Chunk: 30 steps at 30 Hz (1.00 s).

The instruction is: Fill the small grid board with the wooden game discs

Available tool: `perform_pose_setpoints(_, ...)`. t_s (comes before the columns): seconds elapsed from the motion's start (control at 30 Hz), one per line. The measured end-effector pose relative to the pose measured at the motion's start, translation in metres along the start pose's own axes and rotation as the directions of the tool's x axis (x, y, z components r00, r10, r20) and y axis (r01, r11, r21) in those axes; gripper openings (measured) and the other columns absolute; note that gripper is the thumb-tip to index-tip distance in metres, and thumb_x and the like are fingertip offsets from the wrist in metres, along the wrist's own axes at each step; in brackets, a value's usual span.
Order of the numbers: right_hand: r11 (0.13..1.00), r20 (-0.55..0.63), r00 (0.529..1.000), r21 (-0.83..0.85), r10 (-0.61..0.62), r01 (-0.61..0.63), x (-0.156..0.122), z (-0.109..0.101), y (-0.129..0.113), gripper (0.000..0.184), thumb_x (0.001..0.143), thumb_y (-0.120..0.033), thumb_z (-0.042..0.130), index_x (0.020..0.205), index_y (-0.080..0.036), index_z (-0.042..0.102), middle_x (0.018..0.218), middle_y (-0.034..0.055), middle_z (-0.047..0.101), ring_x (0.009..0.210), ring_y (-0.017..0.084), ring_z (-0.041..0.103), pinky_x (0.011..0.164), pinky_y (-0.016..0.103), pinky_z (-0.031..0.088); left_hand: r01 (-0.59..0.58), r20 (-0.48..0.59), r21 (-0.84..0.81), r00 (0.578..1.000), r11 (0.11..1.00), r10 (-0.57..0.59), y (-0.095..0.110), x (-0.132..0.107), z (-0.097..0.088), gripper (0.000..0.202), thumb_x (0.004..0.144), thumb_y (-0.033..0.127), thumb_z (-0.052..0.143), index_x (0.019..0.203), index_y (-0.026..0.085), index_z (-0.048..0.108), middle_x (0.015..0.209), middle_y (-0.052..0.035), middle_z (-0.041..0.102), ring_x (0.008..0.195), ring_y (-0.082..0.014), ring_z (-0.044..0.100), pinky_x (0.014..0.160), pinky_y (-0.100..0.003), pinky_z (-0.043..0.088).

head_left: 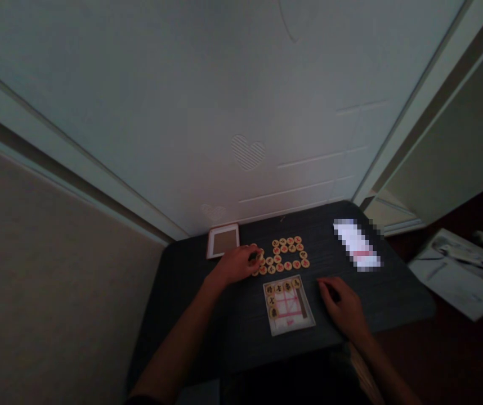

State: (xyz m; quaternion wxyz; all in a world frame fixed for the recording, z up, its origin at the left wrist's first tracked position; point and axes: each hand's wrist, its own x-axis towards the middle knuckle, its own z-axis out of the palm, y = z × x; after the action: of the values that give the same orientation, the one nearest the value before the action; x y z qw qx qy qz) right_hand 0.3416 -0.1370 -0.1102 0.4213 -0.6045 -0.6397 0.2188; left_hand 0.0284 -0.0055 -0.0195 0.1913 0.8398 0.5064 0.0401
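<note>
Round wooden Chinese chess pieces (280, 268) with red or black characters lie in joined rows on the dark table. At the left end of these rows is my left hand (237, 265), its thumb and fingers pinched around a piece that they mostly hide. Nearer to me lies a shallow square box (291, 322) with a pink-lined sheet inside. Several black-marked pieces (278, 288) sit along its far and left sides. To the right of the box, my right hand (343, 306) rests on the table, fingers curled closed, with nothing visible in them.
A frame-like box lid (223, 229) lies at the table's back left, against a white panel (174, 112) with embossed hearts. A blurred-out bright object (355, 242) is at the right of the dark table (406, 301). Beyond the table's right edge stands a white box (465, 281).
</note>
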Motion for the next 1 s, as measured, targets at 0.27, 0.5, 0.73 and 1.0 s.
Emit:
perform_pose_setpoints(0.27, 1.000, 0.014, 1.000, 0.013, 0.001, -0.001, -0.001, 0.001, 0.004, 0.029, 0.100, -0.042, 0.052, 0.108, -0.023, 0.072, 0.097, 0.0077, 0.075, 0.087, 0.024, 0.071, 0.079, 0.036, 0.057, 0.016, -0.012, -0.016, 1.000, 1.000, -0.016, 0.005, -0.003, -0.002, 0.035, 0.095, 0.043, 0.058, 0.122, 0.024, 0.068, 0.092, -0.0046, 0.075, 0.081, -0.0205, 0.069, 0.078, -0.030, 0.050)
perform_pose_setpoints(0.5, 1.000, 0.008, 1.000, 0.006, 0.000, 0.000, 0.000, 0.001, 0.003, 0.029, 0.099, -0.043, 0.052, 0.106, -0.023, 0.073, 0.094, 0.0076, 0.075, 0.082, 0.023, 0.071, 0.074, 0.035, 0.058, 0.054, -0.062, -0.083, 0.996, 0.995, -0.059, 0.001, -0.017, -0.005, 0.037, 0.093, 0.044, 0.059, 0.122, 0.023, 0.066, 0.081, -0.0009, 0.069, 0.070, -0.0174, 0.064, 0.066, -0.027, 0.045)
perform_pose_setpoints(0.73, 1.000, 0.008, 1.000, -0.016, -0.020, 0.020, 0.000, 0.001, 0.004, 0.030, 0.099, -0.043, 0.052, 0.106, -0.023, 0.073, 0.093, 0.0078, 0.076, 0.080, 0.023, 0.071, 0.073, 0.035, 0.058, 0.006, -0.042, -0.314, 0.999, 0.950, -0.020, 0.015, -0.037, 0.007, 0.036, 0.089, 0.039, 0.064, 0.121, 0.023, 0.066, 0.079, 0.0012, 0.064, 0.068, -0.0140, 0.059, 0.063, -0.024, 0.045)
perform_pose_setpoints(1.0, 0.999, 0.011, 1.000, -0.028, -0.023, 0.024, 0.000, 0.000, 0.003, 0.029, 0.100, -0.042, 0.052, 0.106, -0.023, 0.073, 0.093, 0.0080, 0.075, 0.080, 0.023, 0.070, 0.072, 0.035, 0.057, 0.051, -0.004, -0.563, 0.998, 0.825, -0.064, 0.023, -0.048, 0.021, 0.031, 0.086, 0.036, 0.071, 0.112, 0.020, 0.065, 0.091, -0.0014, 0.071, 0.078, -0.0146, 0.065, 0.070, -0.027, 0.052)
